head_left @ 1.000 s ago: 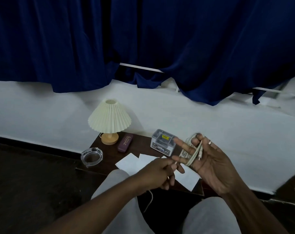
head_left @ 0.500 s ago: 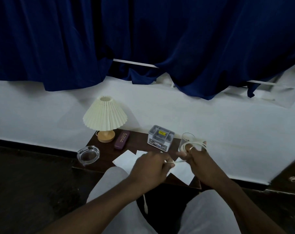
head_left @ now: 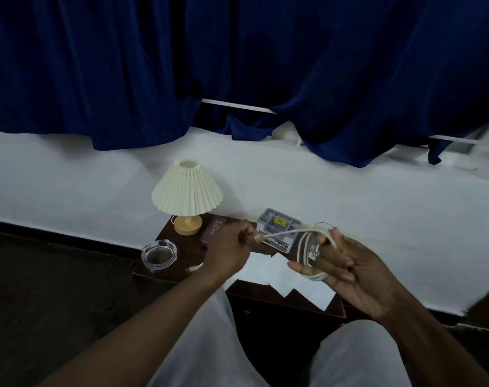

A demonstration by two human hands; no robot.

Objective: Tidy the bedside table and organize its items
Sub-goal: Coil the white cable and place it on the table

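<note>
A white cable is looped in several turns round the spread fingers of my right hand, palm toward me. My left hand pinches the cable's free strand near its end and holds it taut toward the coil. Both hands hover over the dark wooden bedside table. On the table stand a cream pleated lamp, a purple case, a glass ashtray, a grey box with a yellow label and several white paper sheets. A drinking glass rim shows behind my right fingers.
Dark blue curtains hang over a white wall behind the table. The floor to the left is dark. My knees in light trousers sit below the table's front edge.
My right hand turned palm-up again with the coil round its fingers. My left hand moved up and left, drawing the free strand across to the coil.
</note>
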